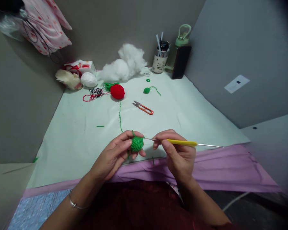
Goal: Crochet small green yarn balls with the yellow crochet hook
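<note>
Near the table's front edge, my left hand (117, 151) pinches a small round green crochet piece (136, 144) between thumb and fingers. My right hand (179, 153) is closed around the yellow handle of a crochet hook (182, 142), held like a pen. The hook's thin metal tip points left and meets the upper right edge of the green piece; whether it passes through a stitch I cannot tell. A green yarn strand (120, 116) runs from my left hand back toward a red crocheted ball (117, 91).
Orange thread snips (144, 108) lie mid-table. Behind them are a small green crocheted ball (146, 90), a green ring (148, 80) and white stuffing (124, 65). A pen cup (159, 60), a bottle (183, 39) and a phone (181, 62) stand at the back right. Walls enclose the table.
</note>
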Motion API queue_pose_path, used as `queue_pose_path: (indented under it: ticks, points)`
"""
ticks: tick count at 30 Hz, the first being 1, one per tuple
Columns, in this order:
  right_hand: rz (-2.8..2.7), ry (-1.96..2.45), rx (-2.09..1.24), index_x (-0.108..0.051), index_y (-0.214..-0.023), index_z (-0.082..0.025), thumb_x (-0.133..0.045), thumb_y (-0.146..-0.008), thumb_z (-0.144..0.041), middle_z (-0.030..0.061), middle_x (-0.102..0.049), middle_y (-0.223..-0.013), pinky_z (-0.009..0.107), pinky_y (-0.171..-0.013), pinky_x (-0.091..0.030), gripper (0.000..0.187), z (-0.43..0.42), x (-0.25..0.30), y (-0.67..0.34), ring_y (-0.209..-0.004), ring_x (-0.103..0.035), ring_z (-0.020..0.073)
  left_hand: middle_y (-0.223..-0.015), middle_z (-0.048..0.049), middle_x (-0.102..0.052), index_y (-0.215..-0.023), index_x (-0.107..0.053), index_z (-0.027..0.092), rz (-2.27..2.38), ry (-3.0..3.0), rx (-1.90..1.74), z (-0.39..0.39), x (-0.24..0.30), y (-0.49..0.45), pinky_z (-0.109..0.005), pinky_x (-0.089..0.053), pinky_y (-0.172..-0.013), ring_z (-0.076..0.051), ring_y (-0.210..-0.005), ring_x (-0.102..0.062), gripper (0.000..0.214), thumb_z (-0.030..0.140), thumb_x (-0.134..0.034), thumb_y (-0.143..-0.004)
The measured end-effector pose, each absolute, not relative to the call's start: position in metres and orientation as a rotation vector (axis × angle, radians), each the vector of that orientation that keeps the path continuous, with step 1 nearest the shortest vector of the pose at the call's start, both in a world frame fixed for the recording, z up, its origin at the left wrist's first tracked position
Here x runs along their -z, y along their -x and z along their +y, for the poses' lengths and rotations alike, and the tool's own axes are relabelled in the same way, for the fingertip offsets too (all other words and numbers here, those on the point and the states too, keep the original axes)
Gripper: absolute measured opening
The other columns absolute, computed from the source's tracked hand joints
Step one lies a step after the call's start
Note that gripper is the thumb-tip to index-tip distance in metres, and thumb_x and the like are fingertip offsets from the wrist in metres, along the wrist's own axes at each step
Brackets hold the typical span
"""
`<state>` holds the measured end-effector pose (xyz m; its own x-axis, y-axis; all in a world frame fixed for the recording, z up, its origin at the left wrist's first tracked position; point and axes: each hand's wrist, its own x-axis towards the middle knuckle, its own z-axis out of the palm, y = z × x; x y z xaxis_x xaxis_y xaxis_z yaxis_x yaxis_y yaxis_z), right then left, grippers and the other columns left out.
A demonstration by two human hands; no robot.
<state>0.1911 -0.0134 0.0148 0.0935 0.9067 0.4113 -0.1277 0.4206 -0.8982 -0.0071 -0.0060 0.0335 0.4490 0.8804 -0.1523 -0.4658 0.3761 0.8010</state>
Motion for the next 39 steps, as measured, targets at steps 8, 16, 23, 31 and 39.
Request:
queue_pose_path:
  ticks: [8,16,23,31,39]
  points:
    - [-1.232,0.804,-0.915,-0.082,-0.103,-0.030,-0.066,-0.100,-0.023,0.0039,-0.073,-0.093,0.034,-0.063,-0.060,0.018,-0.015,-0.016,-0.192,-0.072,-0.067,0.0166,-0.087,-0.0107,-0.079,-0.114,-0.076,0.016,0.602,-0.751,-0.908,-0.006,-0.032,0.010,-0.023,-0.045,-0.070,-0.014,-0.074,-0.061,0.025,0.035,-0.066,-0.101]
    - [-1.244,0.787,-0.952,-0.083,-0.105,-0.030,-0.066,-0.100,-0.020,0.0034,-0.073,-0.095,0.034,-0.065,-0.061,0.020,-0.015,-0.013,-0.190,-0.074,-0.068,0.0162,-0.089,-0.0095,-0.078,-0.114,-0.079,0.017,0.603,-0.752,-0.904,-0.007,-0.033,0.008,-0.025,-0.046,-0.070,-0.016,-0.079,-0.065,0.026,0.036,-0.071,-0.098]
    - [-1.277,0.701,-1.034,-0.083,-0.108,-0.031,-0.067,-0.101,-0.020,0.0035,-0.079,-0.106,0.033,-0.073,-0.060,0.021,-0.013,-0.011,-0.186,-0.085,-0.071,0.0170,-0.113,-0.0042,-0.076,-0.132,-0.073,0.030,0.617,-0.892,-0.871,-0.008,-0.029,0.011,-0.027,-0.050,-0.091,-0.017,-0.102,-0.069,0.039,0.026,-0.078,-0.094]
    - [-1.182,0.569,-1.231,-0.082,-0.107,-0.028,-0.067,-0.102,-0.024,0.0021,-0.081,-0.103,0.027,-0.073,-0.058,0.016,-0.006,-0.008,-0.187,-0.081,-0.070,0.0125,-0.111,-0.0014,-0.067,-0.130,-0.073,0.035,0.772,-1.211,-0.959,-0.008,-0.031,0.014,-0.027,-0.051,-0.096,-0.016,-0.106,-0.065,0.046,0.021,-0.085,-0.088]
    - [-1.126,0.509,-1.390,-0.079,-0.106,-0.026,-0.066,-0.104,-0.028,0.0030,-0.082,-0.102,0.026,-0.070,-0.065,0.014,-0.003,-0.011,-0.193,-0.080,-0.077,0.0131,-0.107,-0.0001,-0.063,-0.129,-0.073,0.036,0.823,-1.329,-0.966,-0.007,-0.035,0.014,-0.026,-0.051,-0.094,-0.015,-0.102,-0.063,0.046,0.020,-0.084,-0.087]
